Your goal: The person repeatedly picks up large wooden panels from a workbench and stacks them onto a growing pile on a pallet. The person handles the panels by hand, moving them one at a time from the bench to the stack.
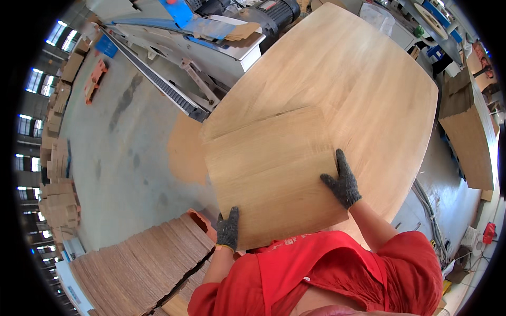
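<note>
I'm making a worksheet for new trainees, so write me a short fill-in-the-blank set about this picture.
1. The left hand is at the ____ edge of the board.
2. The right hand is at the board's ____ edge.
3. The apron is coloured ____.
4. The stack beside the left forearm lies toward the picture's ____ left corner.

Missing words: left; right; red; lower.

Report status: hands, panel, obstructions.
Left hand at left edge of wood panel, right hand at right edge. Panel overlaps wooden tabletop. Board stack beside left forearm.
</note>
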`<state>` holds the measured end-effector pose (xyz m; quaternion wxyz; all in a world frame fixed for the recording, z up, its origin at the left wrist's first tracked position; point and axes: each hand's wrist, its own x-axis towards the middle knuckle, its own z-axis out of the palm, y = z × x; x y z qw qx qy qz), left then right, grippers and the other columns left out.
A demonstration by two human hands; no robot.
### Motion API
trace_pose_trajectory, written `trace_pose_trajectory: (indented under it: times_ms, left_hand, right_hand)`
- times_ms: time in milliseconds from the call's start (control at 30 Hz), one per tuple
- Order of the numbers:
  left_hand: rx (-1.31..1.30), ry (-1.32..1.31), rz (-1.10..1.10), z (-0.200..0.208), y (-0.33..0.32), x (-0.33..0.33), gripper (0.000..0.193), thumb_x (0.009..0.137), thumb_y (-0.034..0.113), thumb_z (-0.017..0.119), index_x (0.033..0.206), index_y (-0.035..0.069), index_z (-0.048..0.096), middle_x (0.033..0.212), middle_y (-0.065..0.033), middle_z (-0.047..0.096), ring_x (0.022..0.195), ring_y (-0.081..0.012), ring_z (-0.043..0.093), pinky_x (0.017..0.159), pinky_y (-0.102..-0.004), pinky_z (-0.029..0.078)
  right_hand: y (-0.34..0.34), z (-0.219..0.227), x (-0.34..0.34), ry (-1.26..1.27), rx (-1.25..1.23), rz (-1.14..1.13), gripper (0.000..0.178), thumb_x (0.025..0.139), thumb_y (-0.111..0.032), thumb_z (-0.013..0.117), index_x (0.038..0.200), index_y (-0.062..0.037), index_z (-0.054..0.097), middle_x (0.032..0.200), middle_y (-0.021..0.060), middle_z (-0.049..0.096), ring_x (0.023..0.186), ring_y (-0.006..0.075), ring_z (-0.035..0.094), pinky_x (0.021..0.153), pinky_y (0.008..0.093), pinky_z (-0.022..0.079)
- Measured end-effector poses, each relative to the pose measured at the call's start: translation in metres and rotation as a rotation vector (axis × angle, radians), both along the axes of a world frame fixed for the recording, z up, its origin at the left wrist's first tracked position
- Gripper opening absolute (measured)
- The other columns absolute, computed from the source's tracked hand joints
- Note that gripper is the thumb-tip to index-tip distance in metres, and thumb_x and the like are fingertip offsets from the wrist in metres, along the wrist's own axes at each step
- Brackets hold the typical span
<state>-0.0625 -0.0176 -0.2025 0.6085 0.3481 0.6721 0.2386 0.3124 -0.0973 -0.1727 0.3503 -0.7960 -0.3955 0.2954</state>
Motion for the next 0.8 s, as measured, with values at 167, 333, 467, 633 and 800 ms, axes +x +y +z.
trace_pose_trajectory:
  times_ms: [167, 333, 467, 633, 800]
  left_hand:
    - [0.072, -0.169, -0.214, 0.001, 0.059, -0.009, 0.051, 0.085, 0.031, 0.068, 0.122, -0.001, 0.052, 0.115, -0.0100, 0.060, 0.099, -0.0204, 0.058, 0.081, -0.0347, 0.049]
    - [-0.076, -0.135, -0.042, 0.028, 0.110, 0.040, 0.052, 0.084, 0.030, 0.069, 0.124, 0.000, 0.052, 0.116, -0.0095, 0.059, 0.099, -0.0209, 0.058, 0.082, -0.0346, 0.049]
    - [0.046, -0.097, 0.036, 0.053, 0.095, 0.054, 0.047, 0.084, 0.025, 0.069, 0.119, -0.002, 0.054, 0.109, -0.0104, 0.062, 0.093, -0.0201, 0.060, 0.079, -0.0329, 0.049]
    - [0.192, -0.068, -0.016, 0.096, 0.086, 0.057, 0.042, 0.083, 0.021, 0.070, 0.114, -0.004, 0.055, 0.101, -0.0097, 0.063, 0.085, -0.0182, 0.060, 0.076, -0.0308, 0.049]
    - [0.544, -0.109, -0.132, 0.140, 0.080, 0.072, 0.049, 0.077, 0.019, 0.075, 0.115, -0.002, 0.053, 0.101, -0.0089, 0.062, 0.089, -0.0173, 0.059, 0.076, -0.0324, 0.049]
  right_hand:
    - [-0.006, -0.004, -0.006, 0.026, 0.020, 0.008, 0.086, 0.078, -0.031, 0.073, 0.142, 0.0024, 0.026, 0.144, 0.0240, 0.032, 0.135, 0.0338, 0.030, 0.111, 0.0378, 0.026]
    - [0.000, -0.005, 0.006, 0.088, 0.018, -0.020, 0.086, 0.078, -0.027, 0.073, 0.144, -0.0001, 0.024, 0.145, 0.0228, 0.033, 0.133, 0.0314, 0.036, 0.110, 0.0372, 0.030]
    - [0.002, -0.003, 0.023, 0.525, 0.109, -0.117, 0.087, 0.080, -0.023, 0.073, 0.145, -0.0005, 0.020, 0.144, 0.0223, 0.034, 0.131, 0.0291, 0.039, 0.107, 0.0360, 0.032]
    - [0.009, 0.013, 0.039, 0.791, 0.225, -0.036, 0.078, 0.083, -0.021, 0.070, 0.143, 0.0003, 0.026, 0.136, 0.0164, 0.046, 0.123, 0.0249, 0.046, 0.103, 0.0348, 0.037]
    - [0.001, 0.031, 0.042, 0.786, 0.350, -0.195, 0.058, 0.081, -0.020, 0.070, 0.130, -0.0001, 0.046, 0.116, 0.0088, 0.059, 0.105, 0.0186, 0.054, 0.092, 0.0322, 0.044]
